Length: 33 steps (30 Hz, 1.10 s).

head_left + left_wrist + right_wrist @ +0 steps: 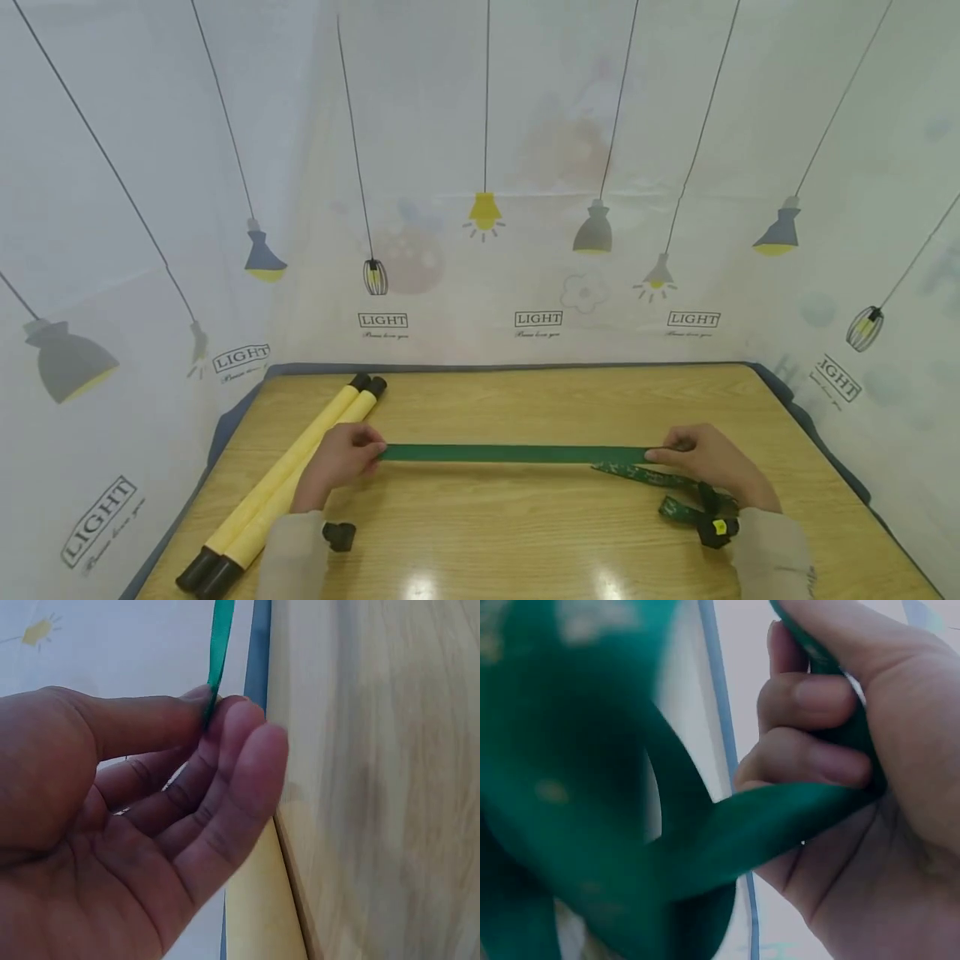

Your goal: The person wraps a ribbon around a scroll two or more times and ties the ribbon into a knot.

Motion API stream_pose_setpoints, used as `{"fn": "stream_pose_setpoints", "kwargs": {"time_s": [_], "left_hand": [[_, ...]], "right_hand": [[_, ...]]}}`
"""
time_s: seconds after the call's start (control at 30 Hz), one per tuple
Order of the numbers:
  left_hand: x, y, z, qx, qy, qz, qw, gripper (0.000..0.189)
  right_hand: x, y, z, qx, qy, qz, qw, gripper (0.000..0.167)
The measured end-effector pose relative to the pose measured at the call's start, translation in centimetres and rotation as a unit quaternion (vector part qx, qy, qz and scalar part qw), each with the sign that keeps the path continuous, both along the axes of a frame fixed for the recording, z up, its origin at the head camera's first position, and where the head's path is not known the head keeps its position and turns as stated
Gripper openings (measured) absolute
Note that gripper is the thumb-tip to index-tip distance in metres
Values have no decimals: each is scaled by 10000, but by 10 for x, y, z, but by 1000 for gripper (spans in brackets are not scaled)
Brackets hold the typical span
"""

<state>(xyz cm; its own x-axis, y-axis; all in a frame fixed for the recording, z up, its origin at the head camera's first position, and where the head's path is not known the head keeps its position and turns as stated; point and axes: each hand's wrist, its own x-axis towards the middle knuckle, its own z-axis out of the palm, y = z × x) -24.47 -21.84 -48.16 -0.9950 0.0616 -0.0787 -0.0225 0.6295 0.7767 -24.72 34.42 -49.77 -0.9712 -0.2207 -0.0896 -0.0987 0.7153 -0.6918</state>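
A green ribbon stretches nearly straight between my two hands above the wooden table. My left hand pinches its left end between thumb and fingertips; the left wrist view shows the ribbon leaving that pinch. My right hand grips the ribbon at the other side, thumb pressing it and fingers curled. Loose ribbon loops with pale print hang below and beside the right hand. In the right wrist view, a blurred ribbon loop fills the left side and one strand runs into the curled fingers.
Two yellow tubes with black end caps lie side by side, slanting along the table's left part, close to my left forearm. White cloth printed with hanging lamps surrounds the wooden table, with a blue border along its edges.
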Motion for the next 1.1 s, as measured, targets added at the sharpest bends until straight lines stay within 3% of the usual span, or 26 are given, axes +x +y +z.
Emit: {"fn": "stream_pose_setpoints", "kwargs": {"time_s": [0.27, 0.57, 0.87, 1.1], "left_hand": [[2, -7, -9, -584, -362, 336, 9971, 8], [8, -5, -27, -909, -98, 391, 9950, 7], [11, -4, -22, -1404, 177, 320, 9894, 9], [14, -12, -8, -1122, -154, 529, 9922, 20]], "right_hand": [[-1, -5, -5, 505, 112, 41, 9987, 33], [-2, -10, -14, 891, -133, 326, 9954, 29], [-4, -16, -11, 998, -141, 637, 9929, 36], [-2, -20, -11, 1138, 64, 855, 9898, 32]]}}
